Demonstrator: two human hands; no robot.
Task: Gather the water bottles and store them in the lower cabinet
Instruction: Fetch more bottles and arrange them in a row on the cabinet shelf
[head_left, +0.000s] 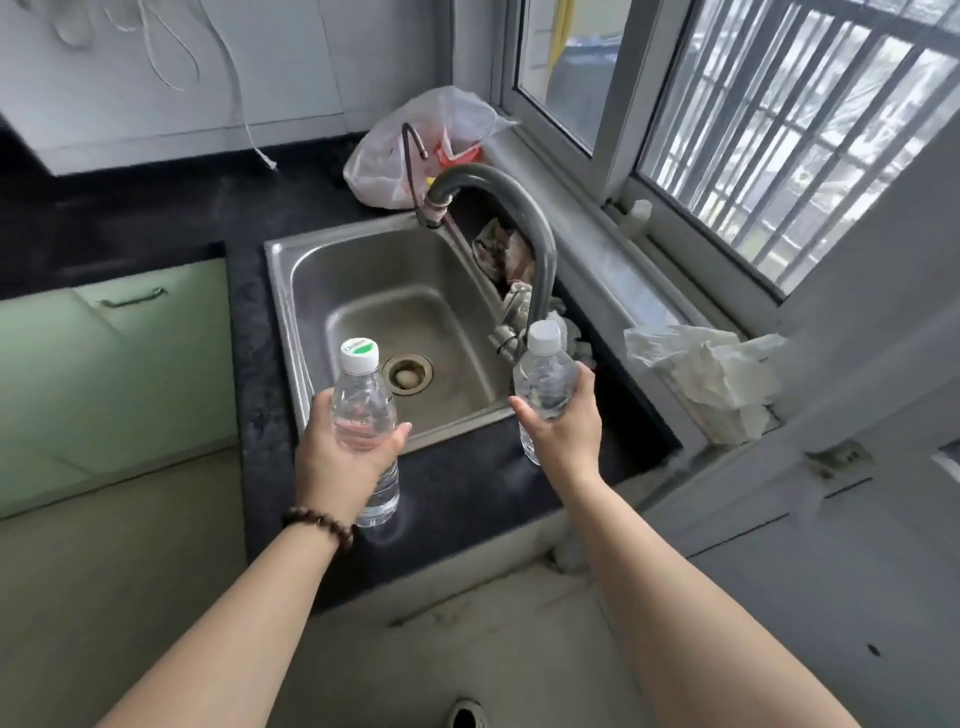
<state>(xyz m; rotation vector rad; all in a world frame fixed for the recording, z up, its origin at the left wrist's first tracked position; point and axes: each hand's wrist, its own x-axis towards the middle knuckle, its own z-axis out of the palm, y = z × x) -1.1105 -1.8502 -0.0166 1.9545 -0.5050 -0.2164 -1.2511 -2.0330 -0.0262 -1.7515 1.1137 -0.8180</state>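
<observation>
Your left hand (347, 457) and right hand (563, 426), frame centre: fingers wrapped round clear bottles (363, 410). Thin plastic, slick; hold mid-body, squeeze lightly.

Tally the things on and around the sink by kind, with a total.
Water bottles: 2, one in the left hand at, one in the right hand at
Plastic bags: 1
Taps: 1
Crumpled white sheets: 1
Total: 5

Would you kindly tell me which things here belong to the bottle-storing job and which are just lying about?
Job: bottle in left hand; bottle in right hand; green cabinet.
Lying about: plastic bag; sink; faucet; crumpled paper.
</observation>
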